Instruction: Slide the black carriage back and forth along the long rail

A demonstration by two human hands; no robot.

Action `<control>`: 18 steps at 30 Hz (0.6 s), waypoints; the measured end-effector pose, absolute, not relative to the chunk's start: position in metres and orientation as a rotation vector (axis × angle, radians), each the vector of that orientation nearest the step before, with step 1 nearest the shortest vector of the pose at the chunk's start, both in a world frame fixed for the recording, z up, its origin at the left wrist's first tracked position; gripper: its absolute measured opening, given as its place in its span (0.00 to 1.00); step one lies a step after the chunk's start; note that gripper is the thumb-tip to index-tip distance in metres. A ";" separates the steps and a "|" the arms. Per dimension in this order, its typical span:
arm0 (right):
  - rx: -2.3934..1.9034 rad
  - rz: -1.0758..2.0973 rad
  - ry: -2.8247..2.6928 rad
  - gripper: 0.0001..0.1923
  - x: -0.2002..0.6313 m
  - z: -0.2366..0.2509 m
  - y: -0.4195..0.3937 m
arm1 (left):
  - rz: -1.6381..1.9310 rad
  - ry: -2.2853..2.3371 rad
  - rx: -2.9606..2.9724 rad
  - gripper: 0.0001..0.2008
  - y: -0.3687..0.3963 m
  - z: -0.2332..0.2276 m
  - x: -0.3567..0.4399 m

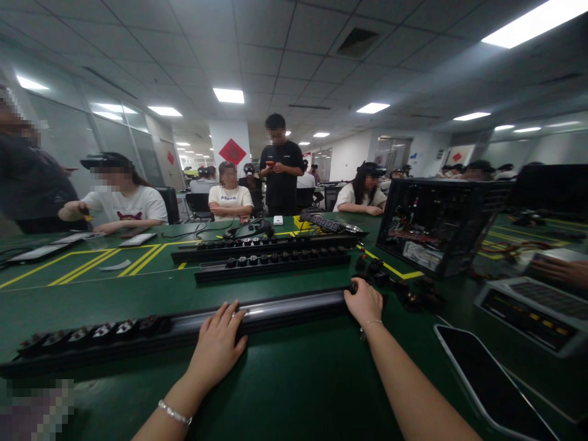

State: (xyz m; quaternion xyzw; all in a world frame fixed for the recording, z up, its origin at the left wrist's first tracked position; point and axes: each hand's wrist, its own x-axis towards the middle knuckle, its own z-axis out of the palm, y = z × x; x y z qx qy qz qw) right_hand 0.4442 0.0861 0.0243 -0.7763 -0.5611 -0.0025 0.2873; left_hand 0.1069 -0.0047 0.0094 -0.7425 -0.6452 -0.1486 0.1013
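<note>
A long black power strip [285, 306] lies across the green table [298, 392] in front of me, with several sockets at its left end [92, 334]. My left hand [218, 346] rests flat on its middle, fingers spread. My right hand [365, 301] grips the strip's right end. Small black plug parts [404, 294] lie just beyond that end.
Two more black power strips [271, 266] lie farther back. An open computer case [436, 223] stands at the right, a phone [491, 383] lies near my right arm, and a grey device [533, 309] beside it. Several people sit or stand around the table.
</note>
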 end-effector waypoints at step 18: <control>-2.002 0.035 -1.454 0.24 0.456 0.017 0.088 | -0.456 -1.879 -2.183 0.24 -0.004 0.007 0.106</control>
